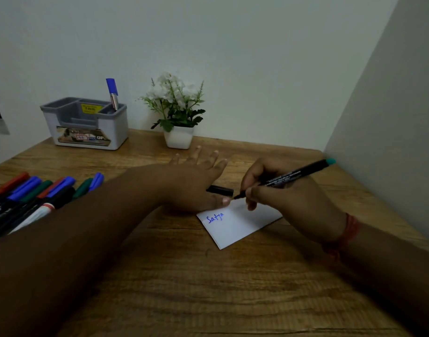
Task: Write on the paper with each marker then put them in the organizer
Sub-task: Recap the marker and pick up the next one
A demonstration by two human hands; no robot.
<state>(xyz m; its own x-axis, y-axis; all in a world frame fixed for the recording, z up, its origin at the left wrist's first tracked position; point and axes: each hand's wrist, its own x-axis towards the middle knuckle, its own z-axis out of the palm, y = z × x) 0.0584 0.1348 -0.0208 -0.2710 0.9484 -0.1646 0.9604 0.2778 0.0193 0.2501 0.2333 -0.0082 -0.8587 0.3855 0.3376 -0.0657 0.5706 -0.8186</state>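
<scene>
- Pale walls met in a corner behind a wooden desk (179, 283), which filled the lower part of the view.
- On the desk lay a small white paper (235, 227), with a short word in blue ink near its left corner.
- The right hand (281, 190) gripped a black marker (288, 178) with a teal end, its fingers curled round the barrel; the uncapped tip pointed down and left, just above the paper's upper edge.
- The left hand (196, 181) lay flat with its fingers spread and straight, the thumb pressing on the paper's top corner; it held nothing.
- A black cap (219, 190) lay on the desk between the two hands, touching or just beside the left hand.
- A red thread band (349, 229) circled the right wrist.
- At the left edge, a row of markers (38, 193) lay side by side on the desk with red, blue and green caps, partly hidden by the left forearm.
- Farther back on the left stood a grey and white organizer (87, 125) against the wall, and a blue-capped marker (112, 93) stood upright in its rear right compartment.
- Beside the organizer, to its right, a small white pot of white flowers (177, 110) stood at the desk's back edge.
</scene>
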